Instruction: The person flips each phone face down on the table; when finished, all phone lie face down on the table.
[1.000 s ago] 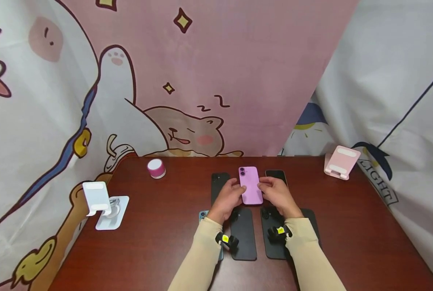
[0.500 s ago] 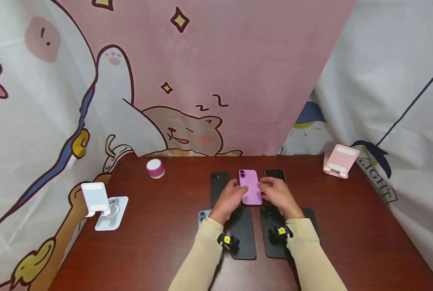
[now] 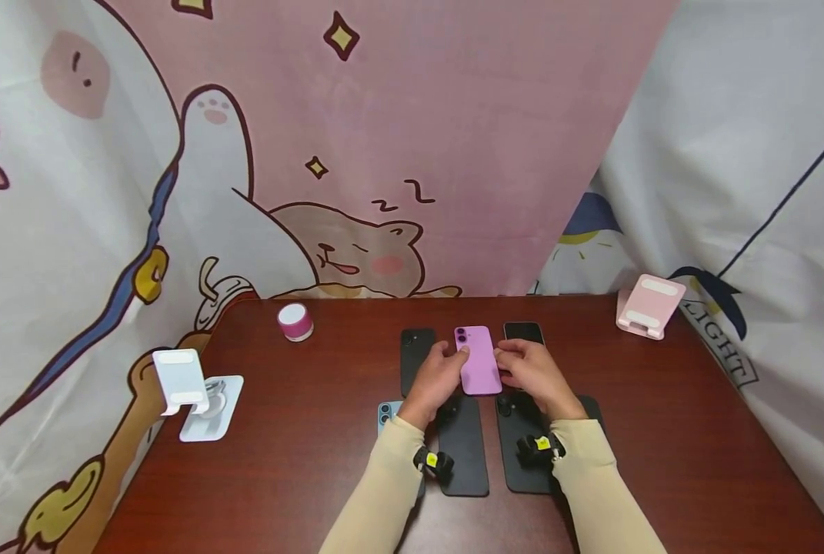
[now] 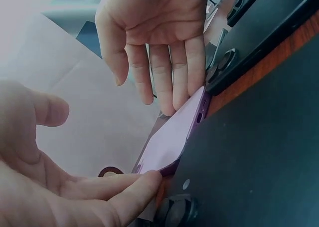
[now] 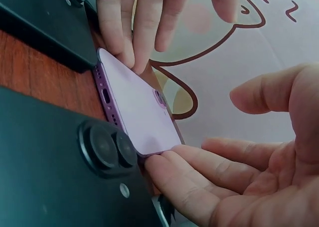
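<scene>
A purple phone [image 3: 479, 368] lies back up between my two hands, its camera lenses at the far left corner. My left hand [image 3: 438, 382] is at its left edge; in the left wrist view the straight fingertips [image 4: 147, 183] meet the side while the thumb stays apart. On the opposite edge is my right hand [image 3: 535, 378]. Its extended fingertips [image 5: 162, 164] touch the phone's side in the right wrist view, thumb raised clear. Beside the left hand lies a dark phone [image 3: 415, 360]; behind the right hand is a black phone [image 3: 524, 332], partly covered.
Nearer me, a light blue phone [image 3: 386, 411], a black phone [image 3: 464, 458] and another black phone [image 3: 518, 462] lie under my wrists, with a dark one [image 3: 594, 408] mostly hidden. A white stand [image 3: 183, 377], pink-and-white jar [image 3: 295, 323] and pink stand [image 3: 650, 306] stand farther out.
The purple phone has shifted slightly toward me, and both hands have moved a little with it. The right hand sits slightly farther right. The other phones keep their places.
</scene>
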The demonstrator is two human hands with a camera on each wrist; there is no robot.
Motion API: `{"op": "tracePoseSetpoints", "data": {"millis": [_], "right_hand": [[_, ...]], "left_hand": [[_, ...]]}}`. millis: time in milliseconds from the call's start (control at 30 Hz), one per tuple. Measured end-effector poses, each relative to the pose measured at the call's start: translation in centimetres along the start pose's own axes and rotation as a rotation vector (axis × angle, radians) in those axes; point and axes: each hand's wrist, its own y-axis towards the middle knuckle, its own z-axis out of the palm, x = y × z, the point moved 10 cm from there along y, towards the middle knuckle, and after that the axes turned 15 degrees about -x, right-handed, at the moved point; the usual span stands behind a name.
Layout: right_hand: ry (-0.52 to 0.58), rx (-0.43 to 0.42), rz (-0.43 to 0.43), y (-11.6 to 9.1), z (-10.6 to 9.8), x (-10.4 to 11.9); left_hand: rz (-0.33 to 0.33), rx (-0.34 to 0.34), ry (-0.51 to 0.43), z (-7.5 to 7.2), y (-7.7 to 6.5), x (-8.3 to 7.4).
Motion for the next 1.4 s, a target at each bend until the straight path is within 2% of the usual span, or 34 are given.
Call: {"op": "tracePoseSetpoints", "data": {"millis": [267, 467, 667, 867, 1100, 1233, 1400], "right_hand": [[-0.015, -0.025, -0.053, 0.3, -1.7, 0.1], [-0.009, -0.086, -0.086, 0.7, -3.6, -0.1], [-0.016, -0.126, -0.088, 1.0, -5.1, -0.4], [-0.102, -0.164, -0.08, 0.9, -7.2, -1.4], [-0.182, -0.141, -0.057, 0.9, -8.2, -2.6], [-0.177, -0.114, -0.042, 0.9, -8.0, -2.7], [-0.168, -0.11, -0.033, 0.8, -7.9, -2.6]], "left_hand": [[0.167, -0.09, 0.039, -0.2, -0.3, -2.2], [0.17, -0.062, -0.047, 1.4, -0.4, -2.3], [0.126, 0.021, -0.128, 3.8, -0.6, -2.2], [0.087, 0.104, -0.12, 6.0, -1.3, -2.2], [-0.011, 0.221, -0.274, 8.1, -1.7, -2.2], [-0.079, 0.267, -0.337, 8.8, -1.6, -2.0], [-0.142, 0.268, -0.37, 9.0, -1.3, -1.8]]}}
